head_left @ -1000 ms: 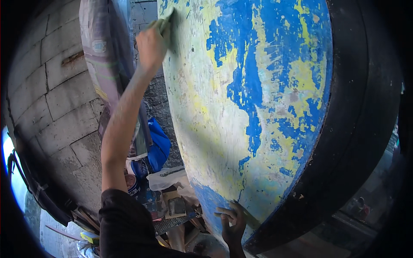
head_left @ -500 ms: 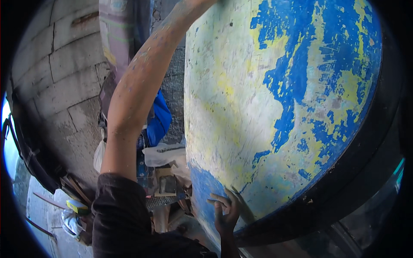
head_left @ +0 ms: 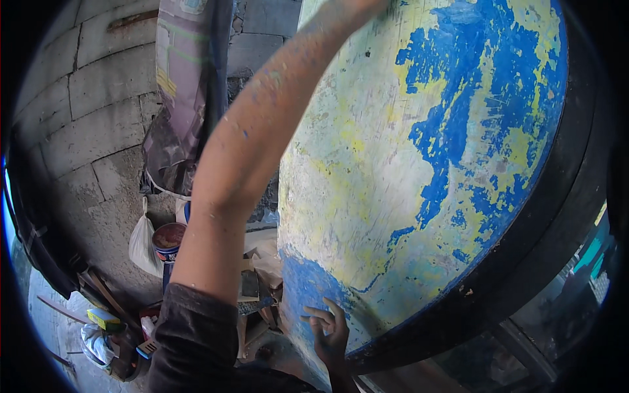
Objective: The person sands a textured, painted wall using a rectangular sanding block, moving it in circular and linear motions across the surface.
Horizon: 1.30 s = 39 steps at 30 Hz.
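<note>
A large curved panel (head_left: 354, 170) with worn paint fills the middle and right, patchy blue over yellow and whitish layers. My left arm, specked with paint, reaches up across its left edge. At the top border my left hand (head_left: 368, 4) is mostly cut off, close to the pale part of the panel. Its fingers are out of sight, and so is anything in them. Low in the picture, my right hand (head_left: 329, 333) is open beside the blue lower corner of the panel, its fingers apart and nothing in them. Whether its fingertips touch the paint is unclear.
A dark rim (head_left: 511, 275) borders the panel on the right. At left stands a block wall (head_left: 98, 118) with a hanging purple-grey cloth (head_left: 187, 85). Below are a paint can (head_left: 168, 237), a white plastic bag (head_left: 143, 245) and a yellow sponge-like block (head_left: 103, 319).
My left arm has swung to the right along the top of the panel. My right hand has shifted slightly left. The paint can at left has come into view.
</note>
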### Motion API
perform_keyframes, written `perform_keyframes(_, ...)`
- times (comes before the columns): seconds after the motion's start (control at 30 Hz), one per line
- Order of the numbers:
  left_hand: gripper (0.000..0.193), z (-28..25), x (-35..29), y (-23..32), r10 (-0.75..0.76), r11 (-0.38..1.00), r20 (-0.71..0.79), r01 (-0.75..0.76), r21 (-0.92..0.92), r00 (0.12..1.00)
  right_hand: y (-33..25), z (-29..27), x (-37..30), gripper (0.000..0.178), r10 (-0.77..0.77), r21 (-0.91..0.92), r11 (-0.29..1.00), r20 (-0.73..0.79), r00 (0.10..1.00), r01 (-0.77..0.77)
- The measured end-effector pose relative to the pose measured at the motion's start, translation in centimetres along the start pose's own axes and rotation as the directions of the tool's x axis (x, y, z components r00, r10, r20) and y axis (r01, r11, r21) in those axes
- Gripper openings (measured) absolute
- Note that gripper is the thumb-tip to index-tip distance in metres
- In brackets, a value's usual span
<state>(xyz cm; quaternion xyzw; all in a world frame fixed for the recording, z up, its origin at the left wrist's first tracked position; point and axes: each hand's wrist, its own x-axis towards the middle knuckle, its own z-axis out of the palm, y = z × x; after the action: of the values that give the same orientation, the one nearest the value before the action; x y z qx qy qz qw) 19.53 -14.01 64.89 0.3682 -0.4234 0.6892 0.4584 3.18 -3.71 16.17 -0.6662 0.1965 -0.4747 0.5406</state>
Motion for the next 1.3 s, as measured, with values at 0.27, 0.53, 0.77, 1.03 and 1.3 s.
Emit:
perform_keyframes(0.27,0.011,0.1,-1.7,-1.8,0.015,0.972,-0.063,-0.03,-0.235,0.998,-0.9,-0.5,-0.3,0.045,0.049,0.068,0.997,-0.106,0.993,-0.042)
perform_keyframes(0.53,0.011,1.1,-0.2,-2.5,-0.007,0.984,-0.04,-0.001,-0.177,0.999,-0.5,-0.4,-1.4,0.045,0.1,0.066,0.993,-0.105,0.989,-0.094)
perform_keyframes(0.77,0.012,-1.4,-1.7,-0.2,0.059,0.943,0.046,-0.041,-0.331,0.997,-0.5,0.1,-1.8,0.044,0.01,0.001,1.0,-0.066,0.998,-0.01)
perform_keyframes(1.03,0.011,-2.3,-1.7,0.5,0.042,0.946,0.038,-0.028,-0.324,0.998,0.4,0.9,-2.0,0.046,0.071,0.04,0.997,-0.092,0.993,-0.067)
perform_keyframes(1.3,0.014,0.9,1.6,1.4,-0.063,0.986,0.11,0.079,-0.148,0.992,0.2,1.0,-2.2,0.046,-0.005,-0.039,0.999,-0.013,1.0,0.004)
